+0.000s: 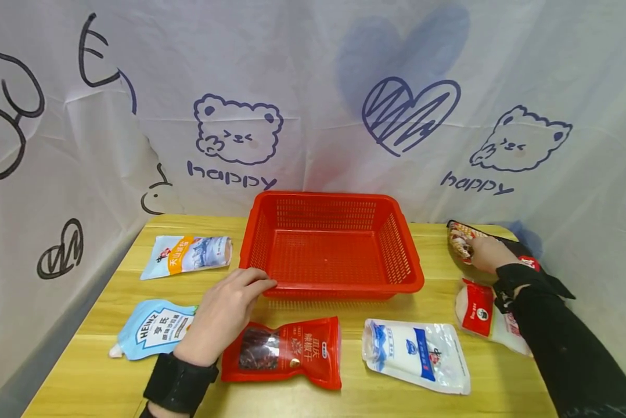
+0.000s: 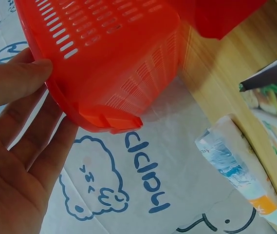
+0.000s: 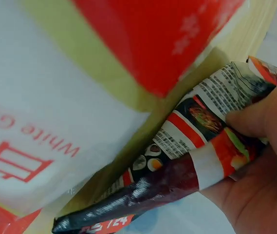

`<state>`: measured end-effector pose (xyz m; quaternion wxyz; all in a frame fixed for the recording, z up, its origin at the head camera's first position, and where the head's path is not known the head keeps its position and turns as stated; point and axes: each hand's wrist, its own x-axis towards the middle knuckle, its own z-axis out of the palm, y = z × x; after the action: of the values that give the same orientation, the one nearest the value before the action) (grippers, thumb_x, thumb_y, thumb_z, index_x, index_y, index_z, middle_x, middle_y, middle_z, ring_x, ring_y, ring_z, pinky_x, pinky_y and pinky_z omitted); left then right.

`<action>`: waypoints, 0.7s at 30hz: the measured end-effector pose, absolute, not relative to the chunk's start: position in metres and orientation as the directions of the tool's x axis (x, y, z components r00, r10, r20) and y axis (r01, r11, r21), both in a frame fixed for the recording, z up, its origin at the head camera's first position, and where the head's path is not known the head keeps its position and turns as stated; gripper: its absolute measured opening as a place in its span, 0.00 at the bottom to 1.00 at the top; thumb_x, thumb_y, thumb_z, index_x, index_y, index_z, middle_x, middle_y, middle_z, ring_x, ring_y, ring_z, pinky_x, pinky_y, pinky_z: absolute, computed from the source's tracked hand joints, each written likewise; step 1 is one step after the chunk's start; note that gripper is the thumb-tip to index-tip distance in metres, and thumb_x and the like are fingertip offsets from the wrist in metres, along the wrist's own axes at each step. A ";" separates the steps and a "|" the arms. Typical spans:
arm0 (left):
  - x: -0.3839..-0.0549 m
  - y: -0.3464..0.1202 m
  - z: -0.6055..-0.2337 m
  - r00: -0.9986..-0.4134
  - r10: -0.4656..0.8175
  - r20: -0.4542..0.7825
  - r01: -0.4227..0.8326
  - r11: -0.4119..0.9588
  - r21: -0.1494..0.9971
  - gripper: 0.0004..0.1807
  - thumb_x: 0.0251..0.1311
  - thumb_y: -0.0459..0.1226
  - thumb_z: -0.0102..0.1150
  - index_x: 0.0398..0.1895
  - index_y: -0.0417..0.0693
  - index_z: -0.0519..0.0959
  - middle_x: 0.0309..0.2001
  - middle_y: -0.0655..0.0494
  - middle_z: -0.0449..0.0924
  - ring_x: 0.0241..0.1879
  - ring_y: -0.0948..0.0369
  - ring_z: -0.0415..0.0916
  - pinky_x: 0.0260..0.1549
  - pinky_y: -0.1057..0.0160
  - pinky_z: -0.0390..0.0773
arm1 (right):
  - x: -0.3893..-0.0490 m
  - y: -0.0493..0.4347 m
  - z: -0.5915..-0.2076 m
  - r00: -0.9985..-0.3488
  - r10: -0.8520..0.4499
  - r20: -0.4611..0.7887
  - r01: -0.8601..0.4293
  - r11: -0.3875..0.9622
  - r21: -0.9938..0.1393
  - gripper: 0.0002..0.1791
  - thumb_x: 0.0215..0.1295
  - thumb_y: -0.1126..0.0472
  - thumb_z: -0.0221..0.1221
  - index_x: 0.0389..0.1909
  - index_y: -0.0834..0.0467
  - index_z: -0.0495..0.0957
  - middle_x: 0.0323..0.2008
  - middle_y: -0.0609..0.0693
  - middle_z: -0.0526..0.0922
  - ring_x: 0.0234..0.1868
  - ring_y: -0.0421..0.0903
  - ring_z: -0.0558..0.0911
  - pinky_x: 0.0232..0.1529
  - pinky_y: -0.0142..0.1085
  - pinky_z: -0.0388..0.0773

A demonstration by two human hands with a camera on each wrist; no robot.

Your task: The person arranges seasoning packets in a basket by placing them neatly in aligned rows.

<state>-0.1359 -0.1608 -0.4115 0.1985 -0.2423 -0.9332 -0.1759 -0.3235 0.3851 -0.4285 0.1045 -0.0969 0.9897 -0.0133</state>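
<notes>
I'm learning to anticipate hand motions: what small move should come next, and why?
Probably move the black food packet toward the red plastic basket: the right hand pinches the packet, the left hand holds the basket's rim, and the basket is empty.

The left hand (image 1: 228,316) hides the right end of the Heinz pouch (image 1: 156,330); the right hand (image 1: 493,255) and black sleeve (image 1: 566,337) cover parts of the dark food packet (image 1: 460,241) and white sugar bag (image 1: 478,310). The left wrist view's top edge crops the red basket (image 2: 99,80).

"HEINZ" on blue pouch (image 1: 158,329), "happy" on curtain (image 1: 313,69), "White Gr" on bag (image 3: 75,92)
</notes>
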 end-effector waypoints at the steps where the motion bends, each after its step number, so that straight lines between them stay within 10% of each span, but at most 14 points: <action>1: -0.136 -0.161 -0.411 -0.804 0.382 0.456 0.522 0.821 0.233 0.21 0.55 0.26 0.76 0.52 0.49 0.88 0.50 0.55 0.85 0.48 0.56 0.80 0.47 0.56 0.86 | -0.323 0.386 -0.428 -0.960 -0.195 -0.199 -0.189 0.981 -0.046 0.16 0.60 0.73 0.58 0.49 0.74 0.78 0.38 0.69 0.82 0.39 0.63 0.82 0.49 0.61 0.79; 21: -0.136 -0.160 -0.411 -0.809 0.373 0.454 0.521 0.813 0.261 0.20 0.56 0.26 0.75 0.52 0.47 0.88 0.50 0.54 0.84 0.49 0.56 0.80 0.48 0.54 0.86 | -0.293 0.379 -0.393 -0.973 -0.228 -0.047 -0.224 0.972 -0.074 0.27 0.63 0.77 0.57 0.65 0.73 0.73 0.50 0.74 0.81 0.47 0.69 0.82 0.55 0.66 0.77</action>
<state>-0.1356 -0.1595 -0.4115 0.1947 -0.2397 -0.9319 -0.1902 -0.2931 0.3787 -0.3933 0.0274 -0.1137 0.9925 -0.0343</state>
